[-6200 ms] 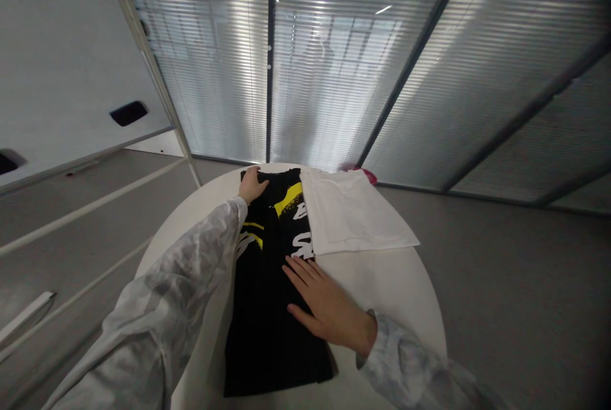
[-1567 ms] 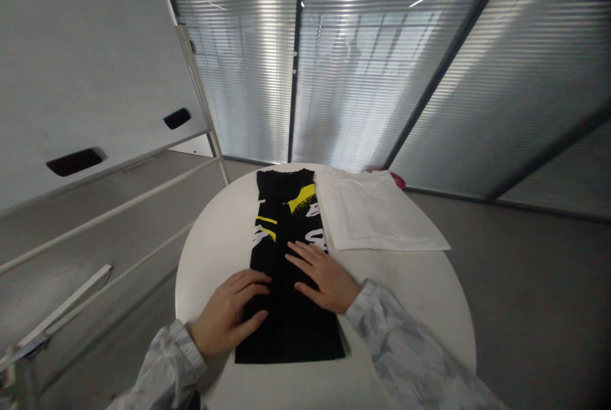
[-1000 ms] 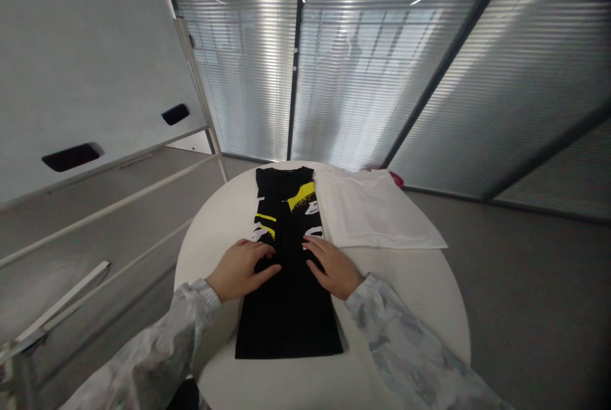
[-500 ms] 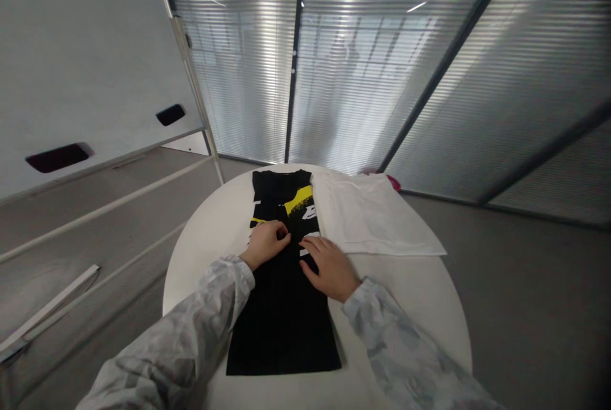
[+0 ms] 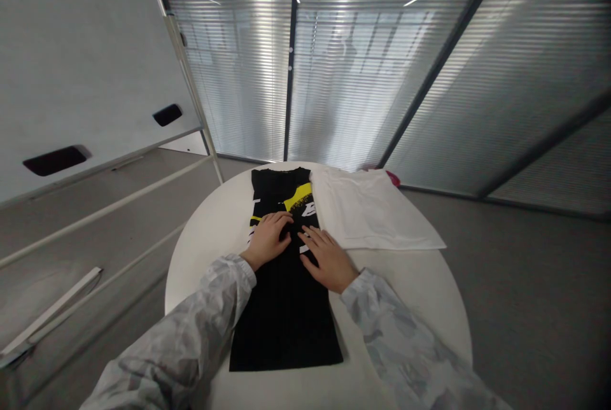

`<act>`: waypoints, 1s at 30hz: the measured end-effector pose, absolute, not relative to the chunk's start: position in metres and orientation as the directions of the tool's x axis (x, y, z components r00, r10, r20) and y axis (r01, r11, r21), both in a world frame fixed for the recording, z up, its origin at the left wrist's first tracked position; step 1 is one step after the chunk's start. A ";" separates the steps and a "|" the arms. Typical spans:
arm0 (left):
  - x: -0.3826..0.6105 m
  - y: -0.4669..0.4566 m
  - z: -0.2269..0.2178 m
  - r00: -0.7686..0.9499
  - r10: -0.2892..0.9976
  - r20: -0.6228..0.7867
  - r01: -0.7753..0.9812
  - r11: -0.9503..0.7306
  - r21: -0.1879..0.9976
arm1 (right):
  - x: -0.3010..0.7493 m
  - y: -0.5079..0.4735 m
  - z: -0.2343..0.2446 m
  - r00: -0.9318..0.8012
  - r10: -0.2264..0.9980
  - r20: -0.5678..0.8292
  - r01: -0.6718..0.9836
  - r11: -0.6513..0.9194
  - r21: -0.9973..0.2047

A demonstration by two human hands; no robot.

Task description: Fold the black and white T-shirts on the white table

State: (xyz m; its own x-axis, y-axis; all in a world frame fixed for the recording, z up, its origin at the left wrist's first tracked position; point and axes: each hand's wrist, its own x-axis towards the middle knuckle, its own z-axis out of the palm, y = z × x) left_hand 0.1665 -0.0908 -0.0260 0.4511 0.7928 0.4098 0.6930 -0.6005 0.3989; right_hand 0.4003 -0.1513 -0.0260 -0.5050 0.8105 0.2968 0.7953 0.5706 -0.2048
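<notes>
1. Left hand (image 5: 268, 241) has slid inward and farther up the black garment (image 5: 286, 327) compared with a second ago, and the right hand (image 5: 329, 260) has crept up a touch too; the cloth itself hasn't visibly shifted
2. Garment's laid lengthwise on the round white desk (image 5: 200, 232) in a long narrow strip, yellow and white print toward the far end, plain black toward the person
3. Left fingers are loosely bent with a smallish gap to the thumb, and I don't see any fabric pinched; right fingers are spread and fairly flat along the right-hand side of the strip, thumb well out
4. Looks to me like smoothing or settling the layers, so I'd flatten that left palm a bit more, since bent fingertips tend to drag up little ridges
5. Let one hand pin the cloth while the other strokes away from it; if both push the same way, the whole strip will probably skate
6. Watch the right side: the white cloth (image 5: 367, 209) sits right up against the upper part, can't tell if the edges overlap, so go light there or you might rumple both
</notes>
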 end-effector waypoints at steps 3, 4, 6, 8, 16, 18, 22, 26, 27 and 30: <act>0.163 -0.088 -0.034 0.573 0.746 0.339 0.662 -0.665 0.345 | 0.403 -0.149 -0.032 -0.521 0.815 0.254 0.801 0.569 -0.184; 0.162 -0.087 -0.037 0.579 0.757 0.303 0.686 -0.653 0.321 | 0.403 -0.149 -0.033 -0.525 0.815 0.247 0.802 0.570 -0.178; 0.161 -0.086 -0.041 0.554 0.792 0.255 0.745 -0.609 0.272 | 0.404 -0.149 -0.034 -0.530 0.813 0.242 0.802 0.573 -0.167; 0.162 -0.086 -0.044 0.522 0.819 0.238 0.787 -0.570 0.236 | 0.404 -0.149 -0.035 -0.535 0.811 0.237 0.803 0.575 -0.156; 0.163 -0.086 -0.047 0.482 0.842 0.242 0.823 -0.530 0.205 | 0.406 -0.148 -0.040 -0.545 0.811 0.213 0.809 0.575 -0.122; 0.162 -0.084 -0.047 0.484 0.842 0.237 0.822 -0.531 0.206 | 0.406 -0.148 -0.040 -0.542 0.814 0.208 0.813 0.571 -0.117; 0.160 -0.084 -0.045 0.516 0.832 0.205 0.807 -0.552 0.211 | 0.405 -0.150 -0.038 -0.546 0.816 0.189 0.813 0.571 -0.115; 0.155 -0.096 -0.036 0.556 0.804 0.211 0.765 -0.594 0.249 | 0.407 -0.158 -0.031 -0.571 0.794 0.209 0.787 0.602 -0.137; 0.151 -0.103 -0.033 0.586 0.781 0.217 0.734 -0.625 0.266 | 0.409 -0.162 -0.028 -0.588 0.778 0.219 0.768 0.623 -0.150; 0.130 -0.129 -0.025 0.695 0.680 0.234 0.600 -0.727 0.333 | 0.421 -0.180 -0.020 -0.656 0.712 0.251 0.675 0.702 -0.228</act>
State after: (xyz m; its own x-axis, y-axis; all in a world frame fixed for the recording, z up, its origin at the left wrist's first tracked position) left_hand 0.1299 -0.1292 -0.0248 0.6946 0.6804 0.2337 0.6004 -0.7272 0.3327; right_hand 0.4209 -0.1798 -0.0204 -0.6558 0.7119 0.2513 0.6747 0.7020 -0.2278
